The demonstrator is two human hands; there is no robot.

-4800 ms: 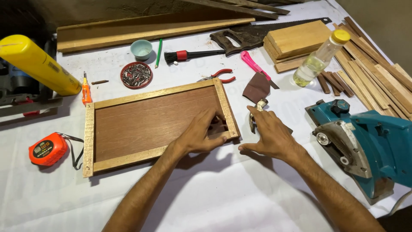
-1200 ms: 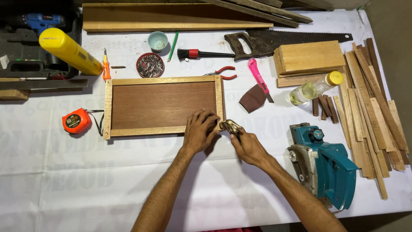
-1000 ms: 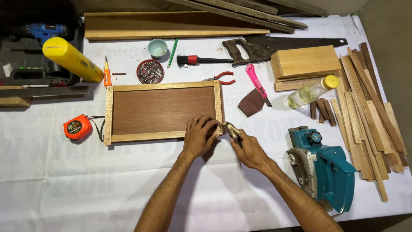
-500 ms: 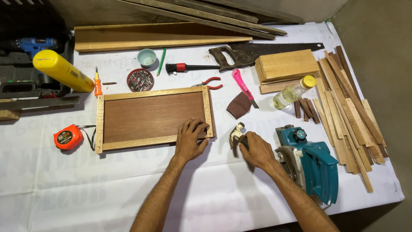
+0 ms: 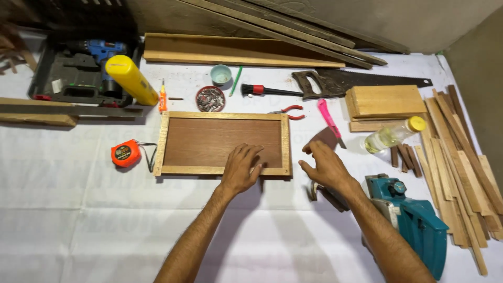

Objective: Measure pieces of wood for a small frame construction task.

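The left hand [image 5: 240, 170] is lying flat on the panel [image 5: 222, 142], fingers spread and gripping nothing, pressing on the lower right part of the brown board right at the pale frame strip. The panel is sitting in the middle of the white sheet [image 5: 78, 220], all four pale strips around the board looking in place — the frame reads as assembled, as far as one can judge.

The right hand [image 5: 326, 166] is hovering just right of the panel, open, fingers loosely curled, holding nothing. It is stretching toward the dark sandpaper [image 5: 326, 137] beside the pink knife [image 5: 329, 116]. Below that hand, right of the panel's lower corner, a hammer [image 5: 320, 193] is lying on the sheet, untouched, partly hidden by the wrist.

Above the panel: a tin of nails [image 5: 210, 98], a small cup [image 5: 220, 74], a brush [image 5: 262, 90] and red pliers [image 5: 290, 110] touching the top right corner. Left of it, the orange tape [image 5: 125, 154]. Far right, the teal planer [image 5: 414, 220] and a bottle [image 5: 393, 136].

Judging by this, the nailing looks done or paused — with surface finishing seemingly still left, though no sanding marks are showing.
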